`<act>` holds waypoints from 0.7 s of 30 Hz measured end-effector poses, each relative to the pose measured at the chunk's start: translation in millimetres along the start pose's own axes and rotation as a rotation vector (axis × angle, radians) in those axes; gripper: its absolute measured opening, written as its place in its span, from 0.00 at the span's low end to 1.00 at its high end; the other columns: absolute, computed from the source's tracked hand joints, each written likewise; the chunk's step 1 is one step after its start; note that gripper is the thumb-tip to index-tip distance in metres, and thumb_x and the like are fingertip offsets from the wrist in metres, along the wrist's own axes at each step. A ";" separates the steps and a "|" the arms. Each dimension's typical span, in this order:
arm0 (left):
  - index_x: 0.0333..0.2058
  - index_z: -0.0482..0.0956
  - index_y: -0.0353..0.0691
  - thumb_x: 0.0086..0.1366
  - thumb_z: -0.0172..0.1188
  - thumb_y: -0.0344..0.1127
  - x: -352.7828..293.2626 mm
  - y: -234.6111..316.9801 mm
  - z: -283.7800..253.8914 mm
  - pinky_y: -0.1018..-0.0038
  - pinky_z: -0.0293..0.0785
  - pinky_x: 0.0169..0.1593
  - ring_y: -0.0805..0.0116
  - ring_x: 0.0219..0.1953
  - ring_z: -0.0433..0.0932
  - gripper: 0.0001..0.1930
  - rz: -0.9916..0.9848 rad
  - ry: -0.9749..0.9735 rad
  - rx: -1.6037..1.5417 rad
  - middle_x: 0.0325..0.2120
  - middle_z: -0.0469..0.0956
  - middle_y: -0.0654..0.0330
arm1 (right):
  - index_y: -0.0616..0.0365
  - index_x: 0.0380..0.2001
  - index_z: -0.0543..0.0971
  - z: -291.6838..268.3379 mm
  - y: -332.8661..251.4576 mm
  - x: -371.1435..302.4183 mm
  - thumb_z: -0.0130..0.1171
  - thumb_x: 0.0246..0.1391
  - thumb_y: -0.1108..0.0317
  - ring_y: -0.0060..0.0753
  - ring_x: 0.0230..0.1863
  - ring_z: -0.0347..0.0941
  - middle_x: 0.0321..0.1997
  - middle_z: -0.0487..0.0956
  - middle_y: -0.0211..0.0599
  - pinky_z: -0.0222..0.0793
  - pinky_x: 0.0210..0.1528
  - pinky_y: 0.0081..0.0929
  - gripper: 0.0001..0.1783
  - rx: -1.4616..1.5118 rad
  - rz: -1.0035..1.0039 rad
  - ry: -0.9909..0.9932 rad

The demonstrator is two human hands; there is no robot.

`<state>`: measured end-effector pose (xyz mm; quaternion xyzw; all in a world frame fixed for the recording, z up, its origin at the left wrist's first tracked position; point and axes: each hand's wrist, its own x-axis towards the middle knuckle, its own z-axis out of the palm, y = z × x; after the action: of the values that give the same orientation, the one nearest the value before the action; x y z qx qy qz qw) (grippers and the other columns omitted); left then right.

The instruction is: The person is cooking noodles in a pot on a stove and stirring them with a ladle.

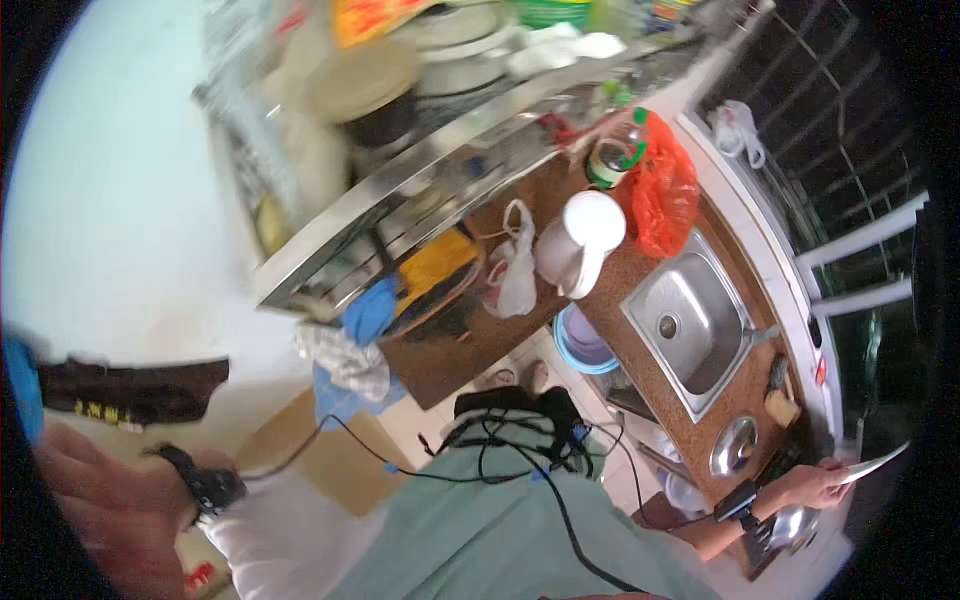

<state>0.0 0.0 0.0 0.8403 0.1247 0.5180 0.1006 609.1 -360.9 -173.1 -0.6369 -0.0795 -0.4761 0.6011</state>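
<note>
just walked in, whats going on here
A person's right hand holds a thin, curved white object on the window side of a brown speckled counter; I can't tell what the object is. The left hand, blurred, is on the opposite side, near a flat black item with yellow marks; whether it grips anything is unclear. A white lidded jug stands on the counter beside a red plastic bag.

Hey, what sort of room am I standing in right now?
Most likely a small home kitchen: there's a stainless steel sink set into a brown countertop, with a round metal lid lying beside it.
</note>
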 end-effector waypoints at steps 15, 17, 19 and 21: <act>0.21 0.76 0.38 0.53 0.63 0.25 -130.1 30.3 238.1 0.68 0.64 0.23 0.56 0.19 0.72 0.05 -0.536 -0.543 -0.325 0.17 0.73 0.56 | 0.66 0.49 0.71 -181.5 59.7 6.3 0.66 0.59 0.74 0.28 0.28 0.73 0.36 0.81 0.49 0.69 0.25 0.21 0.19 -0.122 -0.049 -0.136; 0.24 0.76 0.35 0.57 0.62 0.26 -153.0 43.2 267.9 0.68 0.66 0.25 0.55 0.19 0.73 0.05 -0.615 -0.777 -0.318 0.18 0.73 0.54 | 0.66 0.49 0.71 -196.1 67.9 -3.3 0.66 0.59 0.74 0.25 0.26 0.71 0.37 0.80 0.49 0.66 0.23 0.22 0.18 0.014 0.060 -0.171; 0.26 0.76 0.34 0.59 0.62 0.27 -190.0 70.1 295.7 0.68 0.68 0.26 0.55 0.20 0.74 0.05 -0.736 -0.889 -0.329 0.19 0.74 0.53 | 0.66 0.51 0.70 -225.9 84.2 -4.6 0.64 0.61 0.75 0.24 0.27 0.70 0.37 0.80 0.48 0.67 0.26 0.19 0.19 -0.004 -0.005 -0.259; 0.27 0.77 0.33 0.61 0.63 0.29 -230.5 103.5 309.2 0.69 0.70 0.27 0.55 0.21 0.76 0.06 -0.877 -1.007 -0.349 0.20 0.74 0.52 | 0.67 0.52 0.69 -255.5 88.7 -5.0 0.64 0.61 0.75 0.24 0.28 0.72 0.37 0.80 0.47 0.69 0.27 0.19 0.20 -0.109 -0.042 -0.275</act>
<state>188.1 -182.8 -301.0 0.8218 0.3060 -0.0114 0.4805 535.6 -597.1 -282.8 -0.7261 -0.1483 -0.4006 0.5388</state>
